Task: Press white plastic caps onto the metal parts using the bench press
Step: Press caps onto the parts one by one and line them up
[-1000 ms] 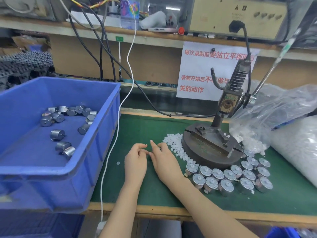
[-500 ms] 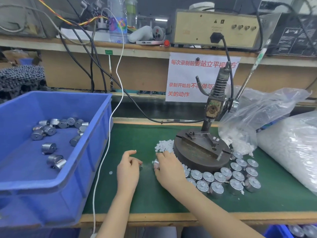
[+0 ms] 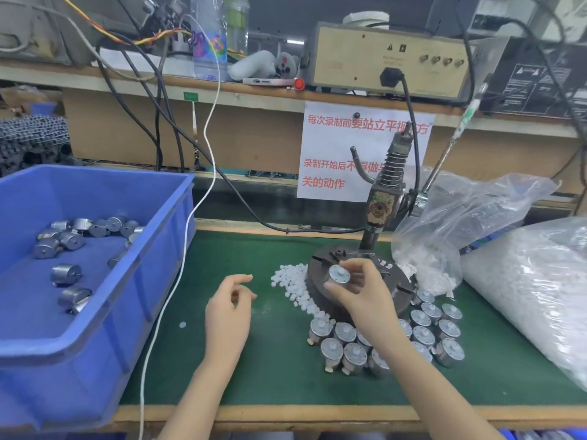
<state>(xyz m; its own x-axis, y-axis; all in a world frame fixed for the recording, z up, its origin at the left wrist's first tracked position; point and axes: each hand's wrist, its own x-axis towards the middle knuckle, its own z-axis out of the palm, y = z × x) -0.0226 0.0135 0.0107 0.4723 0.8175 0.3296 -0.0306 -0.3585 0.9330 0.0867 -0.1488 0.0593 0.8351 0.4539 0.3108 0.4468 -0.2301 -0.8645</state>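
My right hand (image 3: 362,293) grips a small silver metal part (image 3: 338,276) with a white cap on its top, held over the round base of the bench press (image 3: 378,214). My left hand (image 3: 230,308) hovers above the green mat with fingers loosely curled; whether it pinches anything I cannot tell. A heap of loose white caps (image 3: 293,285) lies left of the press base. Several metal parts with white caps (image 3: 346,347) stand in rows in front of the base.
A blue bin (image 3: 104,315) at left holds several metal parts (image 3: 71,239). Clear bags of white caps (image 3: 521,281) crowd the right side. A white cable (image 3: 178,281) runs down the mat by the bin. The press lever (image 3: 451,147) slants up right.
My right hand has picked up a metal part from the mat and lifted it over the press base. My left hand has stayed near the mat and loosened its fingers.
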